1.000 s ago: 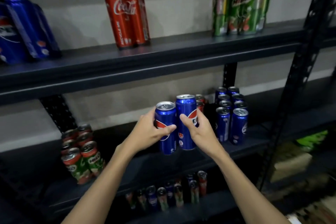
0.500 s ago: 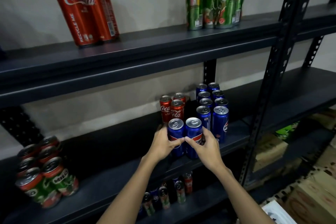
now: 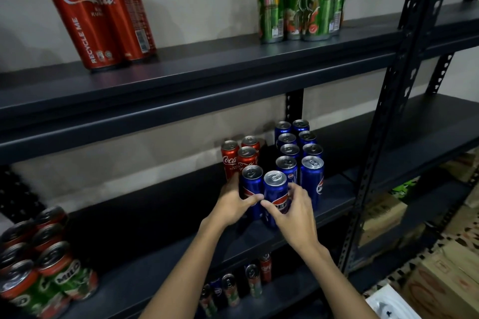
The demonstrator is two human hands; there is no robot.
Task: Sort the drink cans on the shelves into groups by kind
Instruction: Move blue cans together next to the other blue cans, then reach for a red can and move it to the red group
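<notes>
Two blue Pepsi cans stand side by side on the middle shelf [image 3: 160, 248]. My left hand [image 3: 233, 204] grips the left Pepsi can [image 3: 252, 184]. My right hand [image 3: 293, 211] grips the right Pepsi can [image 3: 276, 189]. Both cans sit just in front of a double row of blue Pepsi cans [image 3: 298, 150]. Three red Coca-Cola cans [image 3: 239, 154] stand behind my left hand.
Green Milo cans [image 3: 44, 274] cluster at the middle shelf's left end. The top shelf carries tall Coca-Cola cans [image 3: 96, 13] and Milo cans [image 3: 300, 0]. Mixed cans [image 3: 233, 285] stand on the bottom shelf. A black upright post [image 3: 388, 101] rises on the right, cardboard boxes [image 3: 445, 274] beyond it.
Both hands have carried the two Pepsi cans down and right, from held in the air to the shelf in front of the Pepsi rows. The view has shifted right.
</notes>
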